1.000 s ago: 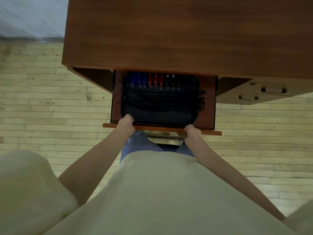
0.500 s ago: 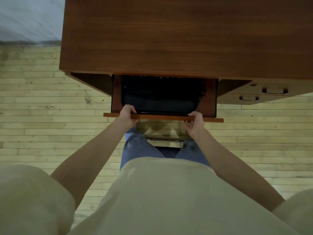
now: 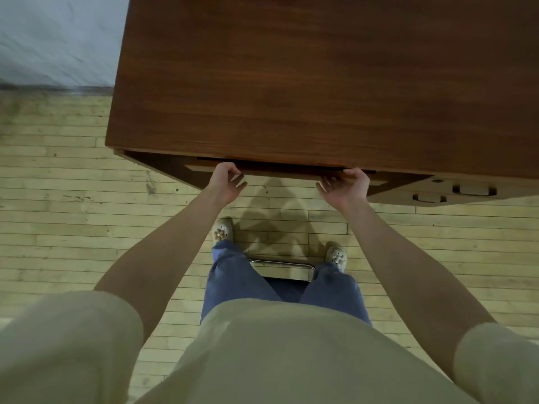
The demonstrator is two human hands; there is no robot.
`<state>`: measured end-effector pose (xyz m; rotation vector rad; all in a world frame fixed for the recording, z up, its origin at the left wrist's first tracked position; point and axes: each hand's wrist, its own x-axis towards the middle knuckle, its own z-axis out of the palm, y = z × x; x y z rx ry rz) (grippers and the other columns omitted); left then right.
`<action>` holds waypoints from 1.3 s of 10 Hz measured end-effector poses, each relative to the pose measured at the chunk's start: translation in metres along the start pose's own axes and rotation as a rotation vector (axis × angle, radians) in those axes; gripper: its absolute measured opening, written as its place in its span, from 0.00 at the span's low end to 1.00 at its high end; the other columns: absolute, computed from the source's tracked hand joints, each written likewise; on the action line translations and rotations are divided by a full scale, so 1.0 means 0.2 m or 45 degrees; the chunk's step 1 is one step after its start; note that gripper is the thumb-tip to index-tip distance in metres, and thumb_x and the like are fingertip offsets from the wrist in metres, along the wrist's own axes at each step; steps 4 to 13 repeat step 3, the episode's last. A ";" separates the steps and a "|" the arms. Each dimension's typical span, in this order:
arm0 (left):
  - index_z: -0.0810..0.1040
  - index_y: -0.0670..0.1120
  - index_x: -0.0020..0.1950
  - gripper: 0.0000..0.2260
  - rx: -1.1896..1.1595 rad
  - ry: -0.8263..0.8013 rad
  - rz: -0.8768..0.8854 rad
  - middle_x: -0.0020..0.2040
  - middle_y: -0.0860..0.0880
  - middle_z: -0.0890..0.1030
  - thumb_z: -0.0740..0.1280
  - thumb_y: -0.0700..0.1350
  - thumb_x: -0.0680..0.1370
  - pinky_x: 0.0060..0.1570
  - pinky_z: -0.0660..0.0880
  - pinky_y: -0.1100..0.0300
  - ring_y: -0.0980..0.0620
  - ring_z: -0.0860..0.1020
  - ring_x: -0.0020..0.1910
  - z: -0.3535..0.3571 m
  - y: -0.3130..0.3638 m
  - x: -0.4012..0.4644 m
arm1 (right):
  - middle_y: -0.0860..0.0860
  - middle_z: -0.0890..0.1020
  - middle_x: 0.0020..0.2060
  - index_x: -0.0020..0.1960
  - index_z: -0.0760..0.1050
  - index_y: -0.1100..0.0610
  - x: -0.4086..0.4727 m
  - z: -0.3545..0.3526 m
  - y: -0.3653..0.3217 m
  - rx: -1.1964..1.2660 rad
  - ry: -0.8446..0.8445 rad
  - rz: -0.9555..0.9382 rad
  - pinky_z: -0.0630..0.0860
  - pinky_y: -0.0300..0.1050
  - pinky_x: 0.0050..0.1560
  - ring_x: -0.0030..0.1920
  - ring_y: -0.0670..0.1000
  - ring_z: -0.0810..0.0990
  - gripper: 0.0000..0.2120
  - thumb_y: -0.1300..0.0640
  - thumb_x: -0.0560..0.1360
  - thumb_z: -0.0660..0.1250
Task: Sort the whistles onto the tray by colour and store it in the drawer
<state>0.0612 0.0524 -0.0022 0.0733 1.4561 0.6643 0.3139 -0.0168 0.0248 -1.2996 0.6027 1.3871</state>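
Note:
The drawer (image 3: 285, 170) under the wooden desk top (image 3: 320, 83) is pushed almost fully in; only a thin dark slit and its front edge show. The black tray and the whistles are hidden inside. My left hand (image 3: 226, 183) rests with curled fingers on the left part of the drawer front. At the right part of that front, my right hand (image 3: 344, 185) has its fingers bent against the edge. Neither hand holds a loose object.
Two more drawers with recessed handles (image 3: 474, 190) sit at the desk's right side. Pale wood floorboards (image 3: 73, 228) lie below. A chair's metal bar (image 3: 281, 263) shows between my legs. A grey wall (image 3: 58, 39) is at the upper left.
The drawer has slid inward from wide open to nearly shut, hiding the tray and whistles. Both hands moved forward with the drawer front.

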 end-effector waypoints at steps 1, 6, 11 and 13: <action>0.65 0.45 0.35 0.09 0.028 -0.063 0.029 0.40 0.48 0.68 0.57 0.32 0.70 0.62 0.70 0.50 0.49 0.73 0.43 0.04 0.05 0.00 | 0.57 0.73 0.67 0.59 0.72 0.61 0.01 0.04 -0.03 -0.012 -0.061 -0.012 0.67 0.59 0.68 0.63 0.59 0.74 0.30 0.62 0.56 0.66; 0.69 0.43 0.42 0.05 0.163 -0.094 -0.005 0.48 0.47 0.72 0.58 0.34 0.74 0.59 0.72 0.49 0.46 0.75 0.55 0.00 0.03 0.02 | 0.57 0.75 0.65 0.56 0.71 0.60 0.04 0.02 -0.05 -0.269 -0.098 0.044 0.69 0.57 0.65 0.62 0.59 0.74 0.18 0.62 0.66 0.64; 0.69 0.43 0.42 0.05 0.163 -0.094 -0.005 0.48 0.47 0.72 0.58 0.34 0.74 0.59 0.72 0.49 0.46 0.75 0.55 0.00 0.03 0.02 | 0.57 0.75 0.65 0.56 0.71 0.60 0.04 0.02 -0.05 -0.269 -0.098 0.044 0.69 0.57 0.65 0.62 0.59 0.74 0.18 0.62 0.66 0.64; 0.69 0.43 0.42 0.05 0.163 -0.094 -0.005 0.48 0.47 0.72 0.58 0.34 0.74 0.59 0.72 0.49 0.46 0.75 0.55 0.00 0.03 0.02 | 0.57 0.75 0.65 0.56 0.71 0.60 0.04 0.02 -0.05 -0.269 -0.098 0.044 0.69 0.57 0.65 0.62 0.59 0.74 0.18 0.62 0.66 0.64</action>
